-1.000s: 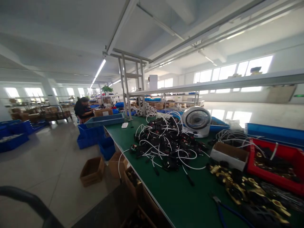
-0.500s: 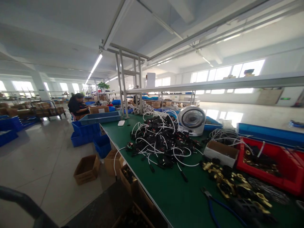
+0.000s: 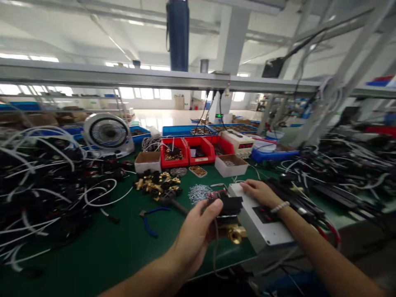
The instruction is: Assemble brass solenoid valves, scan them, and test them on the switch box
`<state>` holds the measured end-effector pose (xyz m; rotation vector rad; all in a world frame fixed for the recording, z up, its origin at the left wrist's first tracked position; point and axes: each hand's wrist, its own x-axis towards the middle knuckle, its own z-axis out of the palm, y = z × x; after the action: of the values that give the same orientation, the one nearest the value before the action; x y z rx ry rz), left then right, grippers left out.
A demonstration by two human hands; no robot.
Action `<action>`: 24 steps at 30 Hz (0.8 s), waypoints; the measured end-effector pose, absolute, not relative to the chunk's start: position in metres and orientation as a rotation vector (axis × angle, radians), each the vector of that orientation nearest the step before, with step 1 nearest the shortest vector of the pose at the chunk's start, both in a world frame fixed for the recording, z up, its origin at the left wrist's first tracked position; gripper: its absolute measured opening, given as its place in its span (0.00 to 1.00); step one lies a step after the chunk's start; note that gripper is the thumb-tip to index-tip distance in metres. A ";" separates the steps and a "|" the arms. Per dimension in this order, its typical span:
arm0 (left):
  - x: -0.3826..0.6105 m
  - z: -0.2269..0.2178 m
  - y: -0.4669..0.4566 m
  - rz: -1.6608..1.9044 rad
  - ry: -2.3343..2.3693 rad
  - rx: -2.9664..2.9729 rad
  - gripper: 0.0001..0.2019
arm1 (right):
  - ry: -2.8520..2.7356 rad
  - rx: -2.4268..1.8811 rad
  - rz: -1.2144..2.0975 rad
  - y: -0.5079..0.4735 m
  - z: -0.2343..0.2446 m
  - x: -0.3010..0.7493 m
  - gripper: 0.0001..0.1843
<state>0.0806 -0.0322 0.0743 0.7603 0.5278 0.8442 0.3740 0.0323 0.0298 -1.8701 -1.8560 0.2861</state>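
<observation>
A black valve assembly with a brass fitting (image 3: 230, 218) is pinched in the left hand (image 3: 193, 237), thumb on top and fingers curled beneath, just in front of a grey test box (image 3: 262, 218). The right hand (image 3: 260, 193) is laid flat on the far top corner of that box, fingers loosely spread and holding nothing. A thin dark lead is seen hanging from the assembly down past the left palm.

Judged from this, the loose lead could be snagged on the near corner of the box or on the table edge, and the assembly could be tugged out of the pinch. The brass end hangs lowest and could be knocked against the box casing. The box itself overhangs the near edge of the green table (image 3: 102, 247), so a push from the resting hand could shift it outward.

Left of the box, bare green mat is left open up to the blue-handled pliers (image 3: 148, 220) and the heap of brass fittings (image 3: 157, 185). Beyond the box, a cardboard tray (image 3: 231, 165) and red bins (image 3: 188, 150) close off the room. Right of the box, space is crowded by tangled black cables (image 3: 340, 173).
</observation>
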 end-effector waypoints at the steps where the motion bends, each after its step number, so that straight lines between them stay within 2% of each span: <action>1: 0.081 0.080 -0.030 0.837 0.526 0.798 0.22 | -1.849 -1.878 0.298 0.034 0.028 0.374 0.17; 5: 0.084 0.094 -0.026 0.823 0.475 0.877 0.19 | -1.829 -1.867 0.336 0.041 0.022 0.370 0.17; 24: 0.059 0.112 -0.037 0.761 0.436 0.841 0.20 | -1.738 -1.805 0.407 0.041 0.016 0.373 0.14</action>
<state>0.0588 -0.0372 0.1123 0.8406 0.4362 0.7612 0.3732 0.0406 0.0160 -1.8051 -1.7378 0.4075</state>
